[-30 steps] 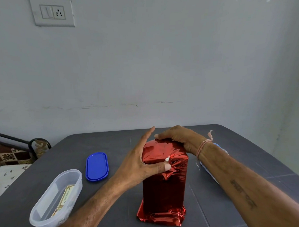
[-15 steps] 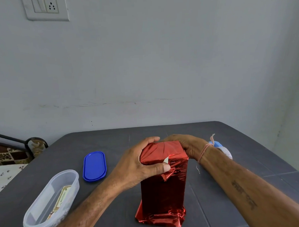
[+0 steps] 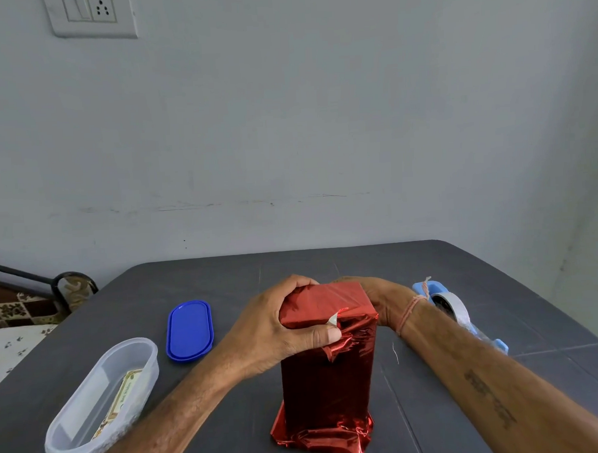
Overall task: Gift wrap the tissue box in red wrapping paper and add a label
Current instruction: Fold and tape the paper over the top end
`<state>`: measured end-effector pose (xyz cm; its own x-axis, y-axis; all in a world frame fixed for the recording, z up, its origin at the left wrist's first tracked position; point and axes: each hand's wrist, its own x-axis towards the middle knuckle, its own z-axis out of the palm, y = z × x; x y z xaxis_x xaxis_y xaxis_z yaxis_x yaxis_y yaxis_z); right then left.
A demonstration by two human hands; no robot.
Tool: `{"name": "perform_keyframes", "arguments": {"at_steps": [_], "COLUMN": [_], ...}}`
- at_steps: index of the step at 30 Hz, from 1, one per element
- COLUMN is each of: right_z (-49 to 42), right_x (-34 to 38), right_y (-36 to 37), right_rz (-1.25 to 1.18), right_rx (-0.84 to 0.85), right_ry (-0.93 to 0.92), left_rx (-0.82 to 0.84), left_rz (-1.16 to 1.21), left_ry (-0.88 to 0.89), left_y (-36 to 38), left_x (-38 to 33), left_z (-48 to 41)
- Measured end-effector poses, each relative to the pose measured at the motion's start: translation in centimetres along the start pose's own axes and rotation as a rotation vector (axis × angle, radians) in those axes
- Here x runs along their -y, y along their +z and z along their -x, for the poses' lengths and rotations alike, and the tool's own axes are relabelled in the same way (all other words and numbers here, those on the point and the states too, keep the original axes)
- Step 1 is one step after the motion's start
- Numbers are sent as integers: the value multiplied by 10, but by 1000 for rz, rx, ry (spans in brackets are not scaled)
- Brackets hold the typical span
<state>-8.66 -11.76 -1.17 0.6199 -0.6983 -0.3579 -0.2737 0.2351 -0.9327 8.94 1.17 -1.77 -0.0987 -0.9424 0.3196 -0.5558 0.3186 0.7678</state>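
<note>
Left hand (image 3: 271, 333) grip on box (image 3: 327, 386), upright, long axis vertical

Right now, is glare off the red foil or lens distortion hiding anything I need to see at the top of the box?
Head view: soft even light; bright glints on the crumpled foil at the base of the wrapped box, top fold readable under the left hand; right hand partly hidden behind it; wide-angle bends the table edges; sharp overall.

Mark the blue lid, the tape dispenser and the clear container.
blue lid (image 3: 189, 330), head view, centre of its top.
tape dispenser (image 3: 453, 308), head view, the tape roll.
clear container (image 3: 76, 424), head view, near side wall.
</note>
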Motion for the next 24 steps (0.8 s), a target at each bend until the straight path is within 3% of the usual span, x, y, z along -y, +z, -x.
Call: {"name": "perform_keyframes", "arguments": {"at_steps": [9,24], "right_z": [8,78], "right_x": [-13,-59], "right_y": [-2,-39], "right_rz": [-172,-70], "right_rx": [-56,-481], "right_ry": [-23,-450], "left_rx": [-1,24], "left_rz": [-10,23], "left_ry": [-8,-31], "left_y": [1,0], "left_x": [2,-4], "left_z": [-2,-2]}}
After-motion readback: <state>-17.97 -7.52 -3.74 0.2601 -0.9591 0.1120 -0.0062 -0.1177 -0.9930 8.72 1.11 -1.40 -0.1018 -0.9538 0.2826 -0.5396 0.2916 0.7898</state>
